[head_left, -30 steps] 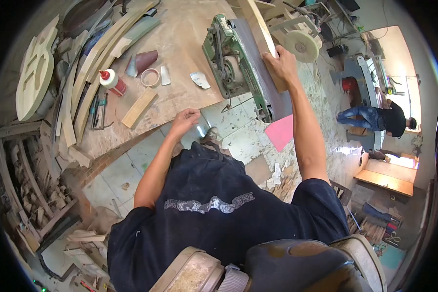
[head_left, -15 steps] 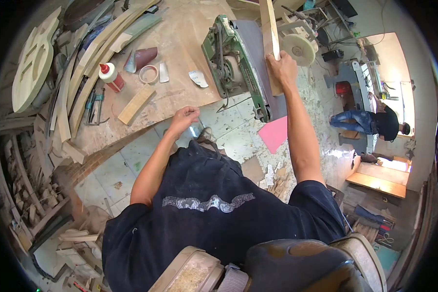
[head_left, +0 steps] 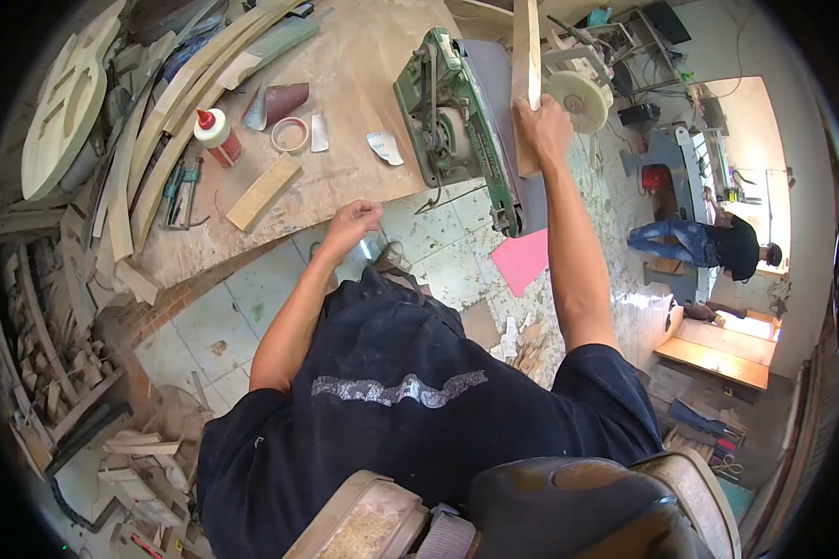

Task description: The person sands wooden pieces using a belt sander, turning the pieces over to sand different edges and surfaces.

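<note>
My right hand (head_left: 545,130) is closed around a long light wooden strip (head_left: 527,47), held along the right side of the belt sander. That sander has a green metal frame (head_left: 480,140) and a grey abrasive belt (head_left: 488,70); whether the strip touches the belt is hard to see. My left hand (head_left: 354,225) hangs in front of the workbench edge with its fingers curled in, and nothing shows in it. Nearest to it on the bench are a short wooden block (head_left: 264,192) and a torn piece of sandpaper (head_left: 385,147).
On the workbench (head_left: 354,93) stand a glue bottle (head_left: 217,138), a tape roll (head_left: 290,135), clamps (head_left: 183,194) and curved wooden strips (head_left: 182,102). A round disc (head_left: 583,102) is beyond my right hand. A pink sheet (head_left: 520,262) lies below the sander. Another person (head_left: 708,244) stands at the right.
The view has shifted slightly, so the bench items sit a little to the right. My right hand still grips the wooden strip, and my left hand stays curled in nearly the same spot.
</note>
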A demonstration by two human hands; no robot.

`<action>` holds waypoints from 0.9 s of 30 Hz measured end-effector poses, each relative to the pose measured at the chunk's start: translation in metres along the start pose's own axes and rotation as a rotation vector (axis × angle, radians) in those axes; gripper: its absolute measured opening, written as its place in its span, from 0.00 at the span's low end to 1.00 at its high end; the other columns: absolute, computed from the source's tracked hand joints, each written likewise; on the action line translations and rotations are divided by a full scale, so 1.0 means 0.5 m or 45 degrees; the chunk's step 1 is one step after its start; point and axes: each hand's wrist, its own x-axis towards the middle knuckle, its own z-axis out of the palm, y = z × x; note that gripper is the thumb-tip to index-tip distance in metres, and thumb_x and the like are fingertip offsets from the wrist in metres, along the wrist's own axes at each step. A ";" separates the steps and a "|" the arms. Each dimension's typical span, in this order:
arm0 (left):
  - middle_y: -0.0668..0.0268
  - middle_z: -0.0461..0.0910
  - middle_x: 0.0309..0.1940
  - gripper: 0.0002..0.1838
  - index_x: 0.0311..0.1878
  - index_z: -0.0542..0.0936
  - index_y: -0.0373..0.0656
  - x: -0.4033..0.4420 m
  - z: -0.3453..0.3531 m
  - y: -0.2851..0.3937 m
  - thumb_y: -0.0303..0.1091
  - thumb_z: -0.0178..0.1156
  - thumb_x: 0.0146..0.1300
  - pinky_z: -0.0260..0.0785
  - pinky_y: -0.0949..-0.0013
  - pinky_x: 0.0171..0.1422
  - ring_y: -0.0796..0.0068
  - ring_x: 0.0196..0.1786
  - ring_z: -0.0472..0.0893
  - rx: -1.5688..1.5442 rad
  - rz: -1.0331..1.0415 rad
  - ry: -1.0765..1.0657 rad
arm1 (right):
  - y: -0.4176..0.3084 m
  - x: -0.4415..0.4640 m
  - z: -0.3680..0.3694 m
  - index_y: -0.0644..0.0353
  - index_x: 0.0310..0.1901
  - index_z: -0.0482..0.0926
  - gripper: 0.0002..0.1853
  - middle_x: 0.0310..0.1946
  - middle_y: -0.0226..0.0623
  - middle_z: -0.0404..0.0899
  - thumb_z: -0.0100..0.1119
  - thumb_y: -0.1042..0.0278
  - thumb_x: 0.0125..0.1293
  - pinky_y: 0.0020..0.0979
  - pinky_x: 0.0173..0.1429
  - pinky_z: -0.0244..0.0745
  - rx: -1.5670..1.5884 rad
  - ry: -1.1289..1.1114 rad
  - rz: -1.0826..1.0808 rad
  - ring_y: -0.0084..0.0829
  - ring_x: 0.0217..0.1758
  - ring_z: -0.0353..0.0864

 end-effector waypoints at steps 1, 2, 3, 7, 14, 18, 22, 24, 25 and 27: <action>0.63 0.85 0.59 0.24 0.64 0.79 0.42 0.002 0.000 -0.002 0.49 0.62 0.75 0.73 0.65 0.61 0.67 0.56 0.86 -0.007 -0.006 0.002 | 0.002 0.004 0.002 0.62 0.46 0.86 0.28 0.41 0.59 0.88 0.64 0.41 0.60 0.54 0.57 0.80 0.000 0.001 -0.003 0.60 0.48 0.88; 0.63 0.85 0.59 0.24 0.64 0.79 0.42 0.003 -0.001 -0.003 0.49 0.62 0.74 0.73 0.65 0.61 0.67 0.56 0.86 -0.013 -0.012 0.004 | 0.004 0.006 0.005 0.62 0.46 0.86 0.28 0.41 0.59 0.88 0.64 0.41 0.60 0.54 0.57 0.80 -0.014 0.003 -0.003 0.60 0.48 0.88; 0.63 0.85 0.59 0.24 0.64 0.79 0.42 0.003 0.000 -0.003 0.49 0.62 0.74 0.73 0.65 0.61 0.67 0.56 0.86 -0.020 -0.018 0.006 | 0.004 0.008 0.005 0.62 0.46 0.87 0.28 0.41 0.58 0.88 0.64 0.41 0.61 0.54 0.57 0.80 -0.028 0.005 -0.002 0.60 0.48 0.88; 0.64 0.85 0.58 0.24 0.64 0.79 0.42 0.005 -0.003 -0.001 0.49 0.62 0.74 0.73 0.65 0.61 0.67 0.56 0.85 -0.028 -0.025 0.014 | 0.005 0.008 0.000 0.60 0.46 0.87 0.28 0.41 0.57 0.88 0.64 0.40 0.61 0.53 0.57 0.80 -0.046 -0.011 0.025 0.59 0.48 0.88; 0.64 0.85 0.58 0.23 0.64 0.80 0.43 0.011 -0.001 0.000 0.48 0.62 0.75 0.73 0.65 0.62 0.67 0.56 0.85 -0.047 -0.010 0.003 | 0.016 0.006 0.001 0.60 0.47 0.87 0.28 0.41 0.58 0.88 0.64 0.40 0.61 0.53 0.59 0.79 -0.067 -0.009 0.038 0.59 0.49 0.88; 0.64 0.85 0.58 0.23 0.64 0.80 0.43 0.009 -0.002 0.002 0.48 0.62 0.74 0.73 0.65 0.62 0.67 0.56 0.85 -0.050 -0.009 -0.001 | 0.020 0.002 0.002 0.60 0.47 0.87 0.28 0.40 0.58 0.88 0.64 0.40 0.61 0.54 0.59 0.78 -0.083 0.003 0.039 0.58 0.49 0.88; 0.64 0.85 0.58 0.23 0.63 0.80 0.43 0.008 -0.002 0.004 0.49 0.63 0.74 0.73 0.65 0.62 0.67 0.57 0.85 -0.025 -0.018 0.001 | 0.021 -0.003 -0.005 0.60 0.47 0.87 0.28 0.40 0.57 0.89 0.64 0.40 0.62 0.54 0.58 0.78 -0.054 0.003 0.022 0.58 0.49 0.88; 0.64 0.85 0.59 0.23 0.63 0.80 0.43 0.004 -0.003 0.006 0.49 0.63 0.74 0.73 0.65 0.61 0.68 0.57 0.85 -0.022 -0.012 0.008 | 0.023 -0.001 -0.002 0.60 0.47 0.87 0.28 0.40 0.56 0.89 0.63 0.39 0.62 0.54 0.57 0.78 -0.062 0.014 0.026 0.57 0.48 0.88; 0.64 0.85 0.59 0.23 0.63 0.80 0.43 0.003 -0.005 0.006 0.49 0.63 0.74 0.73 0.65 0.61 0.68 0.57 0.85 -0.024 -0.011 0.011 | 0.023 0.000 -0.001 0.60 0.47 0.87 0.28 0.40 0.56 0.89 0.63 0.39 0.62 0.54 0.57 0.78 -0.065 0.020 0.028 0.57 0.48 0.88; 0.63 0.85 0.59 0.23 0.63 0.80 0.43 0.002 -0.005 0.005 0.49 0.63 0.74 0.73 0.65 0.61 0.68 0.57 0.85 -0.030 -0.010 0.014 | 0.026 0.000 0.000 0.60 0.47 0.87 0.29 0.39 0.56 0.89 0.63 0.39 0.62 0.54 0.57 0.78 -0.063 0.016 0.034 0.57 0.48 0.88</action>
